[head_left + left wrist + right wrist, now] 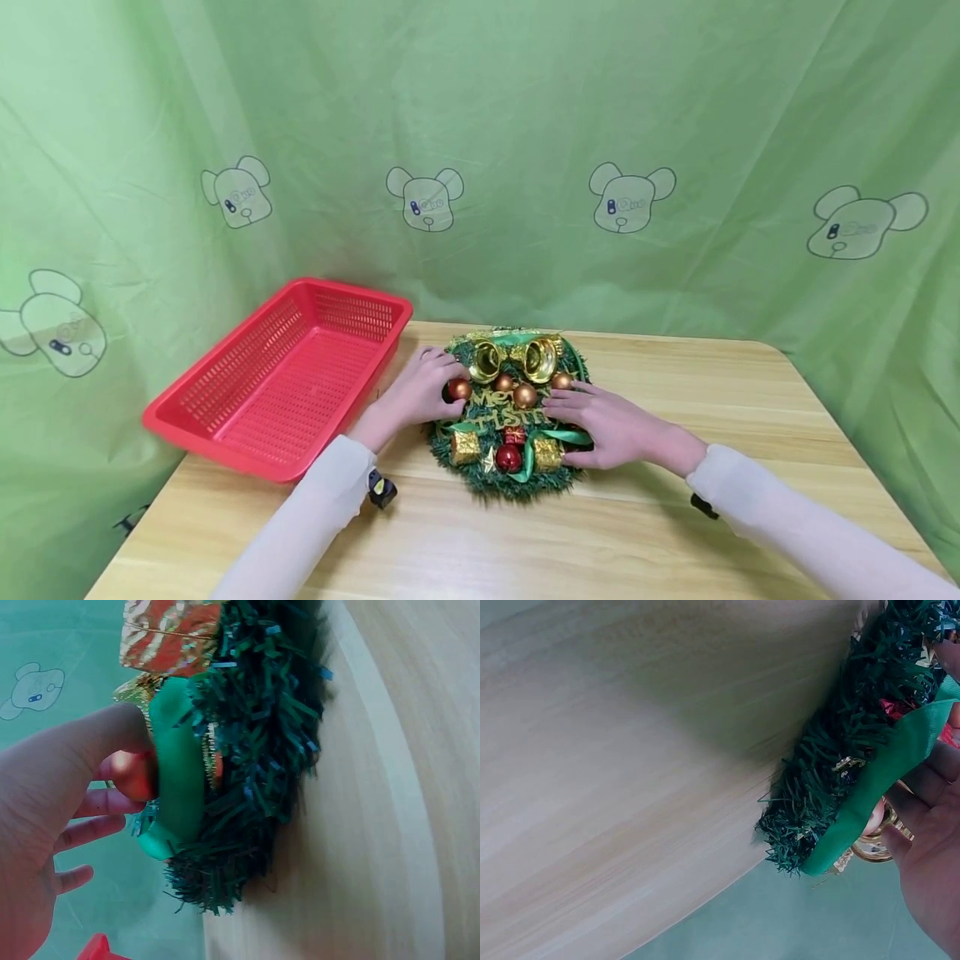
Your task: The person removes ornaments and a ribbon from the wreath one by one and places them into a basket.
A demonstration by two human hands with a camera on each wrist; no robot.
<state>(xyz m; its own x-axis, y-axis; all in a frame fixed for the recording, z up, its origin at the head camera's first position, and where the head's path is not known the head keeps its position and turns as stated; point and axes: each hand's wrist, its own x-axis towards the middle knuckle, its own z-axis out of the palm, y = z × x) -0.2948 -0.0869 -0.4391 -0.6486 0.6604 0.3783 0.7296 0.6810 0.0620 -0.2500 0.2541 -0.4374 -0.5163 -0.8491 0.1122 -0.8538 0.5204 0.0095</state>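
A round green tinsel Christmas wreath (487, 485) lies on the table, with gold bells (537, 360), copper baubles (524, 395), gold lettering, small wrapped parcels, a red bauble (508, 457) and green ribbon (180, 769). At its left side my left hand (423, 387) has its thumb and fingers about a shiny reddish-copper bauble (133, 776), beside the ribbon. From the right, my right hand (611, 425) lays fairly straight fingers over the wreath's edge, near another copper bauble (561, 381) and a gold parcel (548, 452). Its fingertips are partly hidden in the right wrist view.
A red perforated plastic basket (176, 433) stands left of the wreath, close to my left forearm. The wooden table (720, 392) has a rounded far right corner. Behind it hangs a green curtain (517, 100) printed with bear heads.
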